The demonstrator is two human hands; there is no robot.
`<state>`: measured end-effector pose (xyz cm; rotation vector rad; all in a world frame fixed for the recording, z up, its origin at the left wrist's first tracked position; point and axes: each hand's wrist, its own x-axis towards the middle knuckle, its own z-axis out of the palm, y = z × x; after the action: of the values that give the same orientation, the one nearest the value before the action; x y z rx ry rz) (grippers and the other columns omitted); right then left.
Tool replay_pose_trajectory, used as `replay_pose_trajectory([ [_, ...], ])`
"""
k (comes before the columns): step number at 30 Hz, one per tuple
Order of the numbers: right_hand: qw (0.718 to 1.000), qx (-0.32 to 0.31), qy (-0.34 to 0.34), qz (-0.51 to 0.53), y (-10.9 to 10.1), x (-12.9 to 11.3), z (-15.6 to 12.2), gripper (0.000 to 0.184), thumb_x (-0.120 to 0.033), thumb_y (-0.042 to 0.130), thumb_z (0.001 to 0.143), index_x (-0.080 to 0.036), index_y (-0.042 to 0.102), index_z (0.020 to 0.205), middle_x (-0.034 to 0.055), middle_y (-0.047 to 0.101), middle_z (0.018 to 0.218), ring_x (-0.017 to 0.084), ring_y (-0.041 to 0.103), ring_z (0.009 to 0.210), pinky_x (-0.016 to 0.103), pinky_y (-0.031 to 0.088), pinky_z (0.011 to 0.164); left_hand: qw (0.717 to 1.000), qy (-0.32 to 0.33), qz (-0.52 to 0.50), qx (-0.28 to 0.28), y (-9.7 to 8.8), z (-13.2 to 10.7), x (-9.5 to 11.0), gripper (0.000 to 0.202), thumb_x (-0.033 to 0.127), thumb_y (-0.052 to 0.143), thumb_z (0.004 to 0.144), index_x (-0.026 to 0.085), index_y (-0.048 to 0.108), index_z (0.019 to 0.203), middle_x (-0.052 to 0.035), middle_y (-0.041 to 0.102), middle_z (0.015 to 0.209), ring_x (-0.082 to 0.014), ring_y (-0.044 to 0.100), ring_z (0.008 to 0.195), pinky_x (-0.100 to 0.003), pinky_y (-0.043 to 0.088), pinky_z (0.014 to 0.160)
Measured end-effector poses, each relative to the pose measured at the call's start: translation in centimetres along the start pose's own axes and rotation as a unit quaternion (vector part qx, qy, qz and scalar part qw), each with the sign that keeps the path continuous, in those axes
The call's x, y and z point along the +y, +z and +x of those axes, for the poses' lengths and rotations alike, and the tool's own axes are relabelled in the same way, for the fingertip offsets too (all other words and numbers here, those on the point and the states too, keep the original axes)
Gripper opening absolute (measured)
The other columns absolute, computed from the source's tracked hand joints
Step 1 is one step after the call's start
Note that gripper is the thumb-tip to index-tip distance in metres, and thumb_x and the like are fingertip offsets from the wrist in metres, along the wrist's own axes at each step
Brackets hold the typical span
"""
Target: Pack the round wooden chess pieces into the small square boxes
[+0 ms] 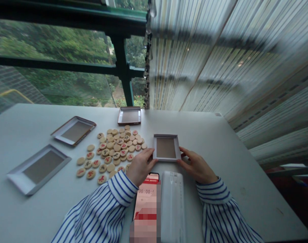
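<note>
A small square box tray (166,147) with a white rim and brown floor sits on the white table (219,141) just in front of me. My left hand (141,166) grips its left edge, fingers curled against the rim. My right hand (196,165) holds its lower right corner the same way. Left of the tray lies a pile of several round wooden chess discs (113,150), some showing red or black characters, others blank side up.
Three more box trays rest on the table: a small one (129,115) at the back, two larger ones (73,130) (37,167) at the left. A phone (147,195) showing a timer and a white oblong case (172,206) lie near me. Window and blinds stand behind.
</note>
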<state>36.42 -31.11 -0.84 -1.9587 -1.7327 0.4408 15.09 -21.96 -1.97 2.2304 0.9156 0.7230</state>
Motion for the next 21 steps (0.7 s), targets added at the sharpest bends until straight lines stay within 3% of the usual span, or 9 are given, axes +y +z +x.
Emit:
replay_pose_trajectory([
  [5,1.000,-0.004,-0.001,-0.012,-0.02,-0.13,0.07,0.050,-0.032,0.052,0.076,-0.014,0.048,0.123,0.0104,0.064,0.100,0.020,0.059,0.088,0.032,0.049,0.072,1.000,-0.006,0.003,-0.016,-0.03,0.07,0.12,0.024,0.020,0.055,0.078,0.014,0.056,0.101,-0.0079,0.062,0.097,-0.0182,0.058,0.087,-0.031,0.048,0.076],
  [21,1.000,-0.003,-0.008,-0.026,-0.24,-0.22,-0.01,0.044,-0.030,0.049,0.078,-0.015,0.051,0.120,0.0098,0.064,0.099,0.020,0.058,0.087,0.031,0.047,0.072,1.000,0.004,0.006,0.008,0.33,0.02,-0.22,0.029,0.020,0.055,0.077,0.015,0.056,0.106,-0.0087,0.062,0.101,-0.0186,0.059,0.089,-0.033,0.049,0.078],
])
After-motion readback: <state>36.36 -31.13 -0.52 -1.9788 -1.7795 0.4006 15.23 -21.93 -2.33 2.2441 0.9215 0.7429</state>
